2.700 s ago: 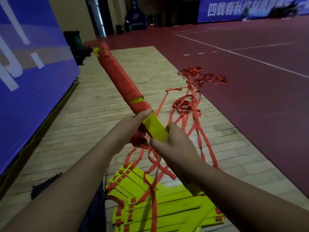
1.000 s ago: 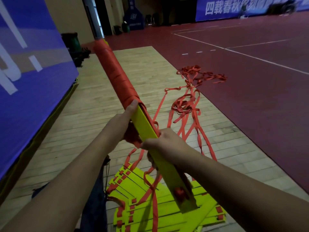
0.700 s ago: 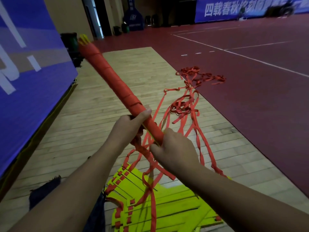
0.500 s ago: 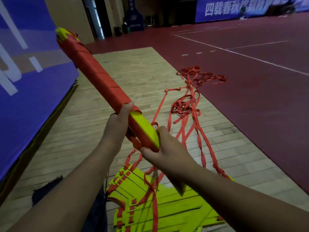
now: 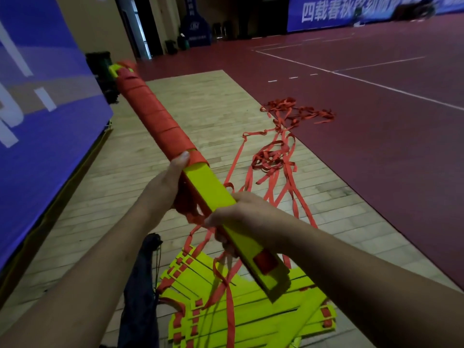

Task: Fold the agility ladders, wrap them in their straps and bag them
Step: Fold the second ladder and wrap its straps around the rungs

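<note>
- A half-wrapped ladder bundle is held in the air. The left hand curls round it where the red wrapping ends, and the right hand curls round the bare yellow part.
- Below the grip, another ladder and a dark bag lie on the wood floor.
- Beyond the grip, loose straps trail onto the red court.
- A blue banner stands to the left.

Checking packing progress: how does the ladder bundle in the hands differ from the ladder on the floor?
The held bundle, gripped by left hand and right hand, is stacked into one tight bar; the floor ladder lies fanned out. The held bundle's far part is wound in red strap; the floor ladder is unwrapped. Both have yellow rungs and red straps.
</note>
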### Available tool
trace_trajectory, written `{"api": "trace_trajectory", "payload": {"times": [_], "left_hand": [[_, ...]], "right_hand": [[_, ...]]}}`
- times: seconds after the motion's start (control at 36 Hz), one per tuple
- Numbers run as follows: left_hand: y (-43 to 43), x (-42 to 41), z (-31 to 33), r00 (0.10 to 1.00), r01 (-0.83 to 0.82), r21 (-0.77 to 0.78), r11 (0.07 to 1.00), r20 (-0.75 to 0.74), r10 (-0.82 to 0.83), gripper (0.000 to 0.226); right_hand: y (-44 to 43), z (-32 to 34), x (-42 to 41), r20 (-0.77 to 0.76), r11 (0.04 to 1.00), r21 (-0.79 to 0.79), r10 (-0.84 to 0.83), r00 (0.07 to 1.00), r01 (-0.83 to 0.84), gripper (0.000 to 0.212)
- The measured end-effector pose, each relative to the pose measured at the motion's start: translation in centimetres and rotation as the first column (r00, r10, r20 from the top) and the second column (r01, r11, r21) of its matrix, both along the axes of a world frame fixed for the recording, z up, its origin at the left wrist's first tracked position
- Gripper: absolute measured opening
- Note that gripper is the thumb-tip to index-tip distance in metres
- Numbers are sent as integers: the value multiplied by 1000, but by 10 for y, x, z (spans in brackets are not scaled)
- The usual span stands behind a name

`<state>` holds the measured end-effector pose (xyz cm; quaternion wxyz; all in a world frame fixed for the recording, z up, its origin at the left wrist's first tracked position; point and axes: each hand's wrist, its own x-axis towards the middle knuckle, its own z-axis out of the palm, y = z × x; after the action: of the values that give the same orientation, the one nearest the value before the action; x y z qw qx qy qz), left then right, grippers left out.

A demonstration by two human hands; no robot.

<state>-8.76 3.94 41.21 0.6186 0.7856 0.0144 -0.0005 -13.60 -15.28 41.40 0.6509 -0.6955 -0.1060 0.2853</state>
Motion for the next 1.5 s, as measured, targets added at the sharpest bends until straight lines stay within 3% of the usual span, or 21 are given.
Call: {"api": "trace_trajectory", "payload": {"times": [0.06,0.14,0.22,0.28,0.36,0.42,0.44,0.53,0.61,0.67,0.75,0.83,0.92,1.11,1.25,1.39,1.44,1.5], "left_hand": [[-1,-3,1,994,58,176,983,-100,-41,85],[-12,-6,3,991,119,331,936,-93,-93,80],[-26,-7,0,990,123,209,970,-89,-107,71],[-34,-5,-6,995,76,111,991,-77,-67,62],[-36,0,-14,999,-43,31,999,-30,44,49],[-30,3,-14,992,-125,-64,990,-39,123,43],[-27,3,-13,989,-144,-114,983,-44,140,40],[-19,3,-13,994,-112,-216,970,-31,108,43],[-16,1,-10,999,-32,-279,960,-32,24,45],[-16,-2,-10,999,39,-288,957,-16,-45,35],[-18,-9,-8,993,117,-268,956,26,-115,28],[-15,-10,-5,991,136,-264,955,51,-127,28],[-12,-6,-3,995,95,-297,950,51,-83,33],[-5,1,-6,1000,18,-255,967,21,-13,42],[-3,6,-7,997,-16,-199,980,75,31,62],[-6,5,-5,997,-30,-188,982,68,43,61],[-8,3,-3,1000,-1,-124,992,19,3,56],[-9,2,-3,996,48,15,999,-71,-46,66]], "right_hand": [[-5,1,5,103,986,-138,-81,991,95,22],[-7,-8,15,279,917,-323,-144,949,234,28],[1,-23,14,552,724,-544,-71,831,423,27],[8,-33,6,690,601,-585,15,724,545,24],[17,-40,-1,772,613,-541,91,629,576,26],[22,-40,1,762,719,-474,45,646,509,26],[23,-39,3,714,781,-433,-8,700,450,27],[14,-28,10,467,898,-336,-103,878,284,38],[-2,-15,16,107,975,-184,-105,989,123,53],[-9,-10,16,-95,997,-68,15,995,-22,57],[-8,-12,10,-235,981,58,193,953,-185,58],[1,-13,5,-212,987,78,154,965,-140,56],[8,-6,1,-118,993,74,101,988,-93,40],[8,-6,2,67,998,-69,19,998,-15,33],[3,-2,4,129,993,-121,15,992,0,25],[5,-2,3,143,988,-145,-25,989,46,23],[6,-3,5,191,975,-184,-89,977,125,22],[6,-8,8,318,934,-272,-138,938,230,23]]}}
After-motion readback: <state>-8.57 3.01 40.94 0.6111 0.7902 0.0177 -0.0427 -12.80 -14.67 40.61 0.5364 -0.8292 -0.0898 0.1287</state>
